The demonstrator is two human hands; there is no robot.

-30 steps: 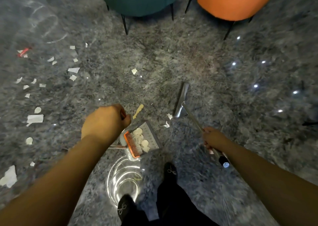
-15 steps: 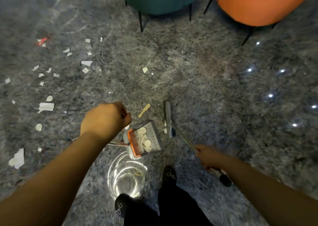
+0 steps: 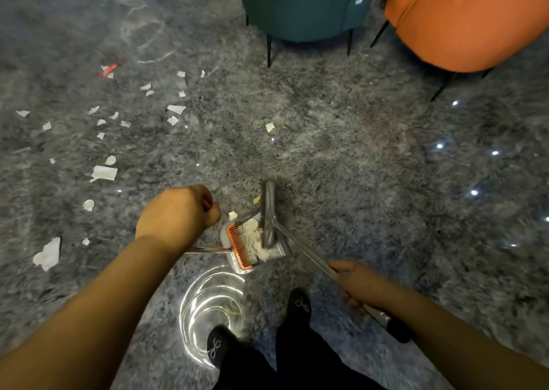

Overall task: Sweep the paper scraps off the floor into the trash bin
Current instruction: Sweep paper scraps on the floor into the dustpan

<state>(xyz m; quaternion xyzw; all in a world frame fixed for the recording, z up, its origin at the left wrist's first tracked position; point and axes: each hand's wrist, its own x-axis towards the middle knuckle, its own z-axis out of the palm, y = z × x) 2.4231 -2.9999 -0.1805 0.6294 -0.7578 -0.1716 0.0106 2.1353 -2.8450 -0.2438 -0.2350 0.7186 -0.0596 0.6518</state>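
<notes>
Two hands, one sweep line: broom head at the dustpan mouth.

Right hand [image 3: 353, 282] gripped the slim metal broom handle [image 3: 303, 250], its long axis running up-left to the grey broom head [image 3: 269, 211], which lay over the grey dustpan with the orange comb edge [image 3: 252, 245]. Left hand [image 3: 178, 211], fist curled, held the dustpan's handle. Most white paper scraps [image 3: 104, 172] lay well left, nearer that hand.
</notes>
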